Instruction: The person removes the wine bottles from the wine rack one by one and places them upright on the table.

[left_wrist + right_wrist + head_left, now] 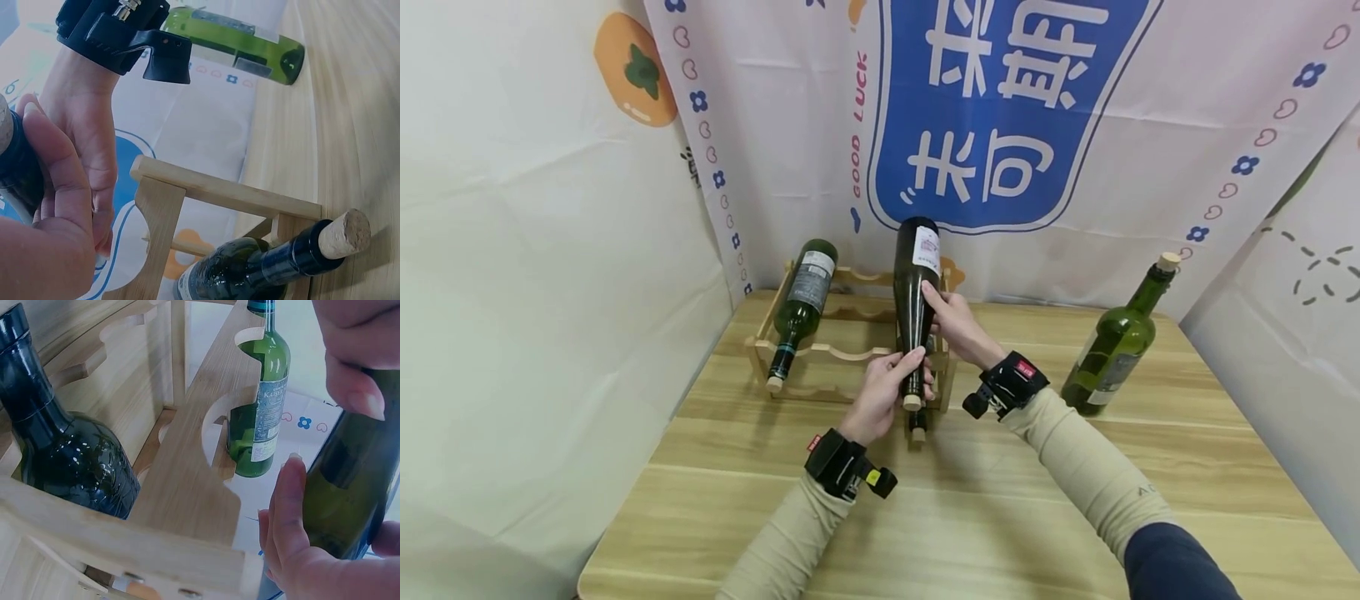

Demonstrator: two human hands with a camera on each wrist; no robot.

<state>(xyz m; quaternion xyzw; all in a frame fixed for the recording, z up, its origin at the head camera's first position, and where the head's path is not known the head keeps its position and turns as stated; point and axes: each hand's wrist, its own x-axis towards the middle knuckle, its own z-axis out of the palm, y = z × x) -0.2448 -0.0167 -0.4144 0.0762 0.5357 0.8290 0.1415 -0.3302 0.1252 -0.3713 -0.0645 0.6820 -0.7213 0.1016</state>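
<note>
Dark-glass corked wine bottle (pixel 907 287), fingers of left hand (pixel 878 393) and right hand (pixel 958 323) clamped round it, could knock the pale wooden rack (pixel 850 356) if either grip slips.

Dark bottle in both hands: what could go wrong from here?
Held over the rack, the dark bottle could slip if the left hand or right hand loosens. Lowered crookedly, it might knock the lower bottle. The right arm seems near the standing bottle and might tip it.

Bright light, soft shadows, glare on held bottle (pixel 912 283)
</note>
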